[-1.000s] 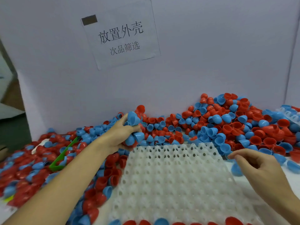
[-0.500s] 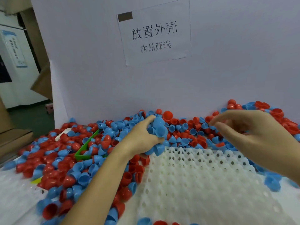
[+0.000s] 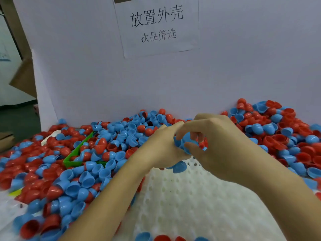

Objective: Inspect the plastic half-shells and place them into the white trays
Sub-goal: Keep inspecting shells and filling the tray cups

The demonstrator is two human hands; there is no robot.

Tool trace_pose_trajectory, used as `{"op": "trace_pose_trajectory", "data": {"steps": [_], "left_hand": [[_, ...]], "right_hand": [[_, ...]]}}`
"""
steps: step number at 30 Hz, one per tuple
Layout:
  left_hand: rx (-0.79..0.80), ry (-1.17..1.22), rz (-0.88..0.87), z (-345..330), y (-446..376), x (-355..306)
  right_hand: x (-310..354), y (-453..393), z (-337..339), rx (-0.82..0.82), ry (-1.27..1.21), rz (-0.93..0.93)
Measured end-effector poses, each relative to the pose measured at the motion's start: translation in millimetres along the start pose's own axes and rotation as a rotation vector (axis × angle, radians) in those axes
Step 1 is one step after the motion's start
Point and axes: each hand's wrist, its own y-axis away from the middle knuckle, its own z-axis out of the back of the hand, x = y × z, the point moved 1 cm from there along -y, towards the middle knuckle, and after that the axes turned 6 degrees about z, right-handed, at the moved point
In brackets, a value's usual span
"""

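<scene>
My left hand [image 3: 162, 146] grips a bunch of blue half-shells [image 3: 180, 166] above the far edge of the white tray [image 3: 182, 202]. My right hand [image 3: 218, 146] meets it from the right and pinches one blue half-shell [image 3: 188, 141] in that bunch between thumb and fingers. The tray's cells in front of my hands hold nothing, and a few blue and red shells [image 3: 162, 238] sit along its near edge. A big heap of loose red and blue half-shells [image 3: 73, 174] lies all around the tray.
A green bin [image 3: 76, 154] is half buried in the shells at the left. A white board with a paper sign [image 3: 158, 25] closes off the back. A second white tray's corner [image 3: 8, 211] shows at the lower left. Cardboard stands far left.
My right hand has moved left from above the pile to my left hand and taken hold of a blue shell there. The view has shifted closer and to the left.
</scene>
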Motion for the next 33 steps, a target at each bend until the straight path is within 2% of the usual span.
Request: {"op": "trace_pose_trajectory", "data": {"steps": [7, 12, 17, 23, 25, 29, 33], "left_hand": [[-0.004, -0.115, -0.028, -6.3, 4.5, -8.5], [0.072, -0.059, -0.015, -6.7, 4.7, -9.9], [0.112, 0.049, -0.044, -5.1, 1.4, -1.6], [0.068, 0.197, 0.049, 0.9, -1.2, 13.3], [0.025, 0.257, 0.058, 3.0, -2.3, 14.6], [-0.087, 0.511, 0.03, -0.7, -4.9, 14.6], [-0.151, 0.704, 0.081, -7.6, 2.3, 20.1]], "right_hand": [[0.9, 3.3, 1.8, 0.133, 0.15, -0.037], [-8.7, 2.5, 7.7, 0.168, 0.12, -0.043], [-20.7, 4.7, 21.7, 0.111, -0.04, -0.045], [-34.8, 23.0, 55.5, 0.044, -0.126, -0.108], [-43.6, 34.0, 62.4, 0.096, -0.108, -0.167], [-65.2, 66.5, 50.9, 0.342, -0.061, -0.28], [-85.5, 100.0, 41.3, 0.419, -0.032, -0.371]]}}
